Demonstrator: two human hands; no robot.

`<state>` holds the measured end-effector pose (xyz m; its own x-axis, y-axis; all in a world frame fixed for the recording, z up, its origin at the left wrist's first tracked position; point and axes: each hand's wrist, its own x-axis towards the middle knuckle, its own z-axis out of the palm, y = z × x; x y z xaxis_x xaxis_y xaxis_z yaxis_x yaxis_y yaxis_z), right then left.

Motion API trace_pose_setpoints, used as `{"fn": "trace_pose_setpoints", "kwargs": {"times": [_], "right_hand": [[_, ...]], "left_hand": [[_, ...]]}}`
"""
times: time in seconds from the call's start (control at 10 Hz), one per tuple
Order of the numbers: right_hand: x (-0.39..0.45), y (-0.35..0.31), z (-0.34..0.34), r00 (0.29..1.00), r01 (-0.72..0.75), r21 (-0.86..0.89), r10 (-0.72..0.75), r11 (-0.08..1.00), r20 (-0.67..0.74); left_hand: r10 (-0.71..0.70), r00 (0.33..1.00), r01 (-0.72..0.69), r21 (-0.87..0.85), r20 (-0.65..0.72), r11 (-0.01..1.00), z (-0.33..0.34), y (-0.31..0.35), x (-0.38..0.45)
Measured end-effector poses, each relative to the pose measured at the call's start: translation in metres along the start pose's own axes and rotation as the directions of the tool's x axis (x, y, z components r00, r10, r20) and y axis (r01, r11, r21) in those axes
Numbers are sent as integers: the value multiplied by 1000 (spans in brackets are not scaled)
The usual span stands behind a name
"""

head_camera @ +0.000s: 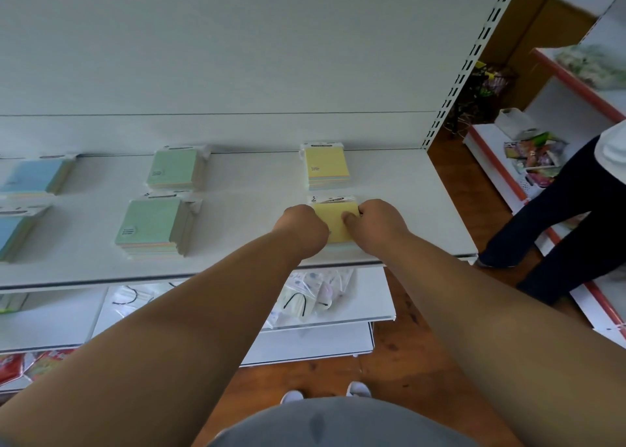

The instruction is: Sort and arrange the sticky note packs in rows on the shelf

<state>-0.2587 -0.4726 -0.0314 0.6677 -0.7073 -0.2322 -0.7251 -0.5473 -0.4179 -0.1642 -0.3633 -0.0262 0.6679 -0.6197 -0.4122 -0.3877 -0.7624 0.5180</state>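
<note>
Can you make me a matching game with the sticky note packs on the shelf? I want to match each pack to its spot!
Things:
1. yellow pack under both hands
2. other yellow pack
3. front green pack
4. blue packs

Places:
A. far left side of the shelf
B. near the front edge, in the middle column
C. at the back, by the shelf's back wall, on the right
D. between the left hand and right hand

Pairs: 1-D, 2-C, 3-B, 4-A
</note>
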Motion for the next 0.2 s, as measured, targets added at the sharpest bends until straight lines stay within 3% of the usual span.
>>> {"fn": "trace_pose_setpoints", "kwargs": {"times": [0.1,0.2], "right_hand": [[-3,-2,-3,999,36,-39,-37,999,-25],[-8,-1,-7,985,50,-57,-59,997,-162]], "left_hand": [[-23,1000,22,-41,-13,999,2,-2,-1],[-89,994,76,-165,-68,983,1,-12,-5]]}}
